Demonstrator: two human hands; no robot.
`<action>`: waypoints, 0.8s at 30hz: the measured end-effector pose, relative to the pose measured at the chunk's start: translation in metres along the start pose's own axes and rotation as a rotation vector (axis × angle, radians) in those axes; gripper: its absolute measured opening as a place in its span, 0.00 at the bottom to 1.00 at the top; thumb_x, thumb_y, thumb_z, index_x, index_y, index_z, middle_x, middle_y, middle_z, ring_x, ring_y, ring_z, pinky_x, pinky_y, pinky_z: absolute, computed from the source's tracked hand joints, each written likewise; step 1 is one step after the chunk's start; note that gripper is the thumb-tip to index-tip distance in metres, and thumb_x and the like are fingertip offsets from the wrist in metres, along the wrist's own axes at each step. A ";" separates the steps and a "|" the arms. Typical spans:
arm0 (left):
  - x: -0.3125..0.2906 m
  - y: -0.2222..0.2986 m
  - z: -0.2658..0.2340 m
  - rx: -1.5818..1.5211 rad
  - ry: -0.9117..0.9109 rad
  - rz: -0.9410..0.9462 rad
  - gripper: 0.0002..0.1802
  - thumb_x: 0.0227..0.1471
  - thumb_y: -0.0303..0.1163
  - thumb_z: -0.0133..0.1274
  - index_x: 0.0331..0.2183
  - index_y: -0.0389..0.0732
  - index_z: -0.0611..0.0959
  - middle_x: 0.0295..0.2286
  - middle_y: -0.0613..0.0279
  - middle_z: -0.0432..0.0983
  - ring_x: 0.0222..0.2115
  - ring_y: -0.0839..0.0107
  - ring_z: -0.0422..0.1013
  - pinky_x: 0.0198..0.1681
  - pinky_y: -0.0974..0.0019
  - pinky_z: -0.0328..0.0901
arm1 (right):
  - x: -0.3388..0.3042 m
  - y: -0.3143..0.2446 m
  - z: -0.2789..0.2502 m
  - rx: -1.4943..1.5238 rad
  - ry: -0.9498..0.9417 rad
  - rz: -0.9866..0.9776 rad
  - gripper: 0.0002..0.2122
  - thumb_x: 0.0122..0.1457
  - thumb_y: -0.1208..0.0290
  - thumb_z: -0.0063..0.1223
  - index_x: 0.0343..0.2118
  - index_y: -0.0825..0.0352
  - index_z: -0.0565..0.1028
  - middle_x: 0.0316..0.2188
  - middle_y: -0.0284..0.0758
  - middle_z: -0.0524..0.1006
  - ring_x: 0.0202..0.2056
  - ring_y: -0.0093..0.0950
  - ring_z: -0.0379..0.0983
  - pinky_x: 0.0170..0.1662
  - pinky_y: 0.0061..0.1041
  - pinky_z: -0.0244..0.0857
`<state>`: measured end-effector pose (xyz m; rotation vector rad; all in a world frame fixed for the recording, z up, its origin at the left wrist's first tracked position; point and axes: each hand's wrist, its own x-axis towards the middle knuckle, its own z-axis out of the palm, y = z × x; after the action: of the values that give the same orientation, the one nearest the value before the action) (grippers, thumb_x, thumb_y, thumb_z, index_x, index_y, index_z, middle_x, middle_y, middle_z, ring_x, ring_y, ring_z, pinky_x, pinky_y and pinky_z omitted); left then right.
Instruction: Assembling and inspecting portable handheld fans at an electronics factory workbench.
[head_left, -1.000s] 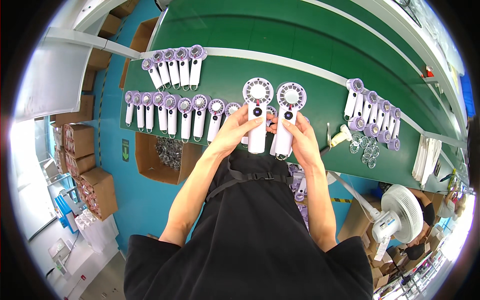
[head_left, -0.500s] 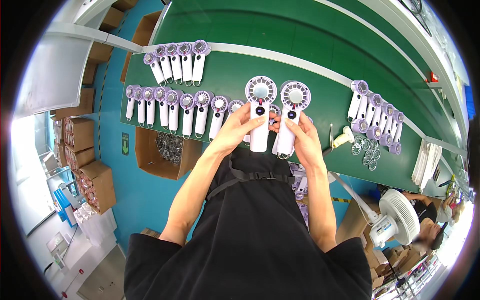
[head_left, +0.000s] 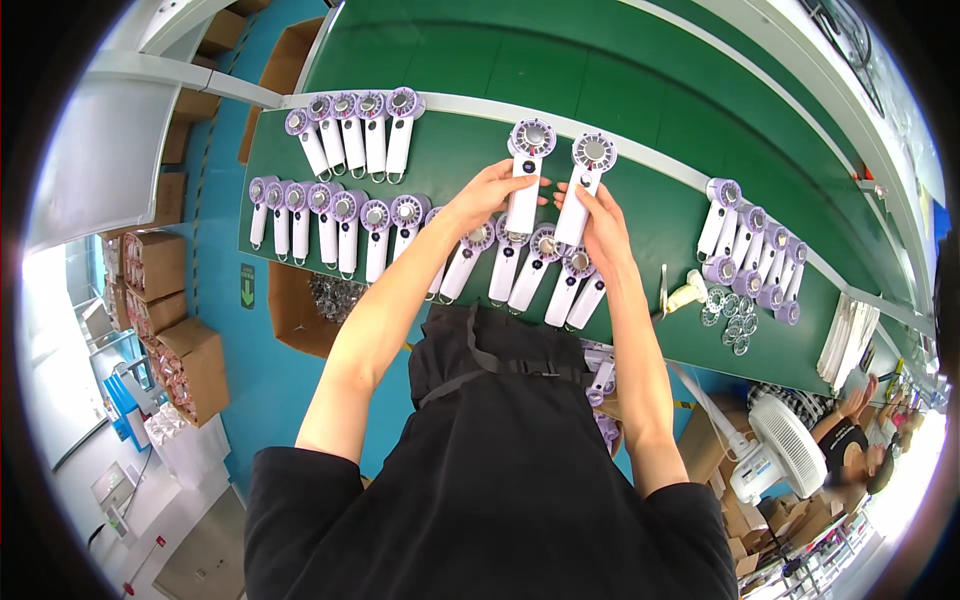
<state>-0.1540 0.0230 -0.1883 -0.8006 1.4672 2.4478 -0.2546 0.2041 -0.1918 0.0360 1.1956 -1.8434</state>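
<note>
left hand [head_left: 489,194] and right hand [head_left: 605,226] moved fans [head_left: 528,164] (one each) forward

Light is bright, the right rim seemingly overexposed.

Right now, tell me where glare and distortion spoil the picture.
Head view: the white rail bows under fisheye distortion; head view: glare washes out patches at the left and lower-right rims; head view: the fan in the left hand and the fan in the right hand look fairly clear.
</note>
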 end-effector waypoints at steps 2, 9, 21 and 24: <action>0.012 0.007 -0.007 0.073 0.016 -0.056 0.22 0.58 0.37 0.51 0.51 0.40 0.68 0.46 0.59 0.75 0.43 0.66 0.74 0.47 0.58 0.68 | 0.020 0.005 -0.008 -0.007 0.091 0.041 0.15 0.62 0.72 0.48 0.49 0.72 0.67 0.42 0.43 0.76 0.43 0.32 0.74 0.49 0.30 0.69; 0.046 -0.001 -0.049 -0.068 -0.007 -0.089 0.23 0.58 0.36 0.51 0.52 0.39 0.67 0.47 0.57 0.73 0.43 0.64 0.74 0.49 0.58 0.68 | 0.073 0.038 -0.013 0.111 0.105 0.121 0.18 0.60 0.72 0.52 0.51 0.72 0.65 0.43 0.44 0.75 0.43 0.33 0.74 0.49 0.32 0.70; 0.060 -0.002 -0.095 -0.018 0.020 -0.152 0.22 0.58 0.35 0.50 0.52 0.38 0.67 0.46 0.57 0.75 0.44 0.68 0.73 0.48 0.62 0.69 | 0.111 0.066 0.014 0.098 0.035 0.199 0.17 0.61 0.71 0.51 0.51 0.71 0.64 0.45 0.43 0.74 0.45 0.32 0.73 0.51 0.32 0.68; 0.060 -0.005 -0.103 -0.044 -0.031 -0.109 0.22 0.59 0.35 0.49 0.53 0.38 0.67 0.46 0.57 0.74 0.43 0.69 0.73 0.49 0.62 0.68 | 0.112 0.071 0.019 0.136 -0.002 0.183 0.18 0.61 0.71 0.50 0.51 0.71 0.63 0.46 0.44 0.73 0.46 0.33 0.72 0.52 0.33 0.68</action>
<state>-0.1652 -0.0700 -0.2620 -0.8251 1.3273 2.4077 -0.2627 0.1070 -0.2841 0.2132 1.0284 -1.7598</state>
